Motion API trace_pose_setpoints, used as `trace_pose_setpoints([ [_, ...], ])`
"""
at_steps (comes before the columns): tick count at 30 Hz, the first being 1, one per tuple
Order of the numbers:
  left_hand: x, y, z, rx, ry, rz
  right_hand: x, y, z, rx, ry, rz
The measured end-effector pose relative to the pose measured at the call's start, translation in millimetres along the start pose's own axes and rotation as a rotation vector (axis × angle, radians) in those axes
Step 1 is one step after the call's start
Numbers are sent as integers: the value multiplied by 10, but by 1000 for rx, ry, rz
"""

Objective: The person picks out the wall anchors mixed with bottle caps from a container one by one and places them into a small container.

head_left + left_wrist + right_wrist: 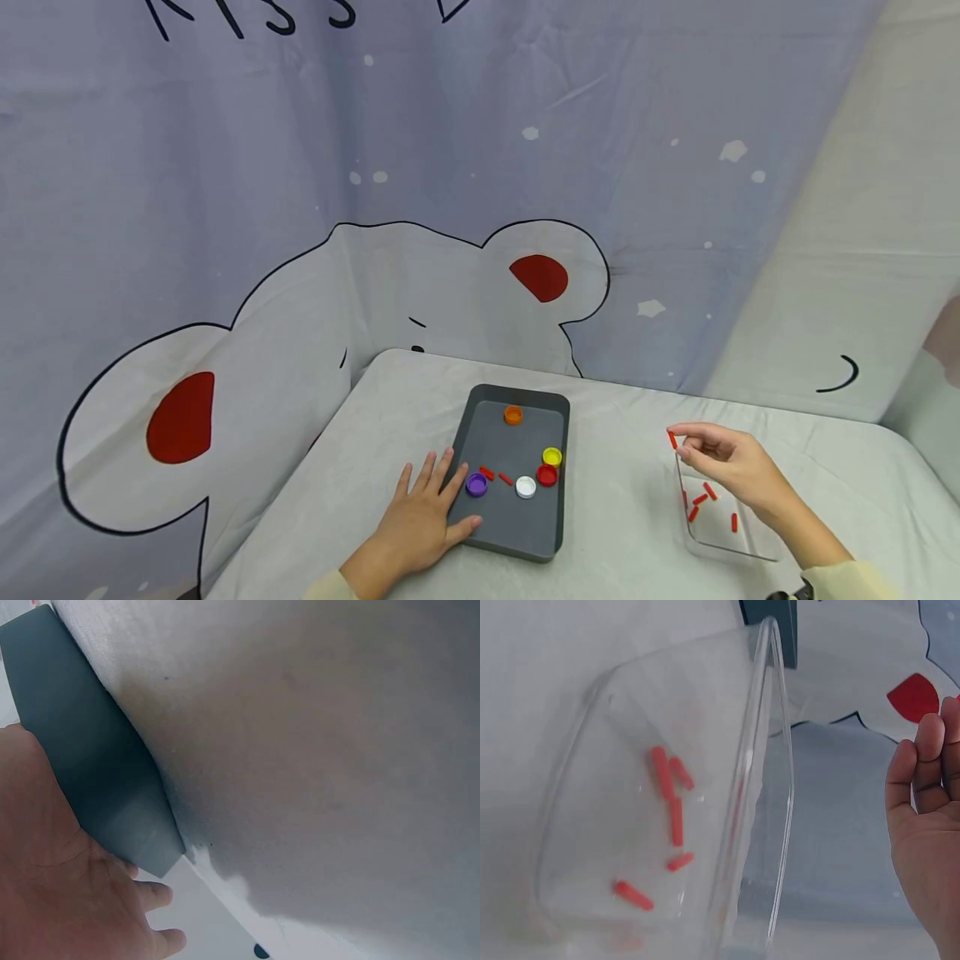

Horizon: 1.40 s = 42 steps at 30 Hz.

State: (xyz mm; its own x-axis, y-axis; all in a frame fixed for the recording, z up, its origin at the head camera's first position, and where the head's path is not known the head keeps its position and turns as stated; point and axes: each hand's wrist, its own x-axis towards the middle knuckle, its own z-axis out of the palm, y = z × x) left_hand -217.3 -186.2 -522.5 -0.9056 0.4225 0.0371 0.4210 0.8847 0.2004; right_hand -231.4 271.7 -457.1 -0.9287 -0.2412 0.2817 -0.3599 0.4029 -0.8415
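Observation:
My right hand (731, 462) pinches a small red stick (672, 440) between thumb and fingers, above the far left corner of a clear plastic box (731, 548). Several more red sticks (662, 772) lie scattered on the box's floor. On the left, my left hand (420, 521) lies spread with straight fingers on the left edge of a dark grey tray (517, 537). In the tray are a purple cap (476, 485), a white cap (526, 487), a red cap (547, 475), a yellow cap (552, 457) and an orange cap (513, 415). Red sticks (487, 472) lie between the purple and white caps.
A white cloth (615, 500) covers the table. Behind it hangs a fabric backdrop (450, 167) with a cartoon bear, meeting the table's far edge. The clear box stands to the right of the tray, with a stretch of cloth between them.

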Motion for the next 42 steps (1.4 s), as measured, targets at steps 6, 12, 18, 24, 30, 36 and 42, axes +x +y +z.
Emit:
trace_pose_setpoints([
  [6, 4, -5, 1, -2, 0, -1, -85, 58, -110, -43, 24, 6],
  [12, 7, -2, -6, -1, -3, 1, -176, 122, -187, -53, 41, -2],
  [18, 0, -3, -1, -3, 2, 6, -221, 217, -233, -62, 73, 3],
  [24, 2, -9, 7, -1, 7, 6, -232, 310, -270, -82, 70, 34],
  [30, 7, -18, 13, -5, 6, 6, -236, 384, -300, -101, 62, 50],
  [36, 16, -27, 19, 5, 1, 4, -225, 438, -315, -122, 50, 94],
  [42, 7, -16, 7, 4, -5, 3, -200, 488, -337, -132, 26, 148],
])
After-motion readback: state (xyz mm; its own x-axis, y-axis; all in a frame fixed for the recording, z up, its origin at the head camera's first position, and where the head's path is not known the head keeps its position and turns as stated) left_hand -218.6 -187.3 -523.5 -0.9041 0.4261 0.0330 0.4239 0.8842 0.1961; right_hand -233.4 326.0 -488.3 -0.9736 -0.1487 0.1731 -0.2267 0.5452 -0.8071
